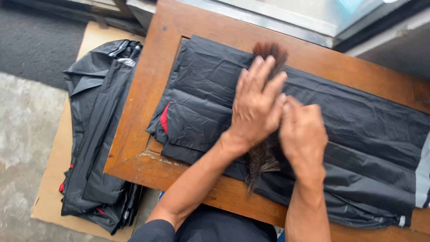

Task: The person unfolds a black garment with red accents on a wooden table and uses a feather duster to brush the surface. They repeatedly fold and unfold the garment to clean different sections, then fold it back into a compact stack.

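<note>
Black plastic sheets [358, 130] with a red patch, seemingly dark brown hair bundle [262, 161], reddish-brown wooden table [148, 89]

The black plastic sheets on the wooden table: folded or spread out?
Folded: the black plastic sheets lie flat in overlapping layers with creased edges.
</note>
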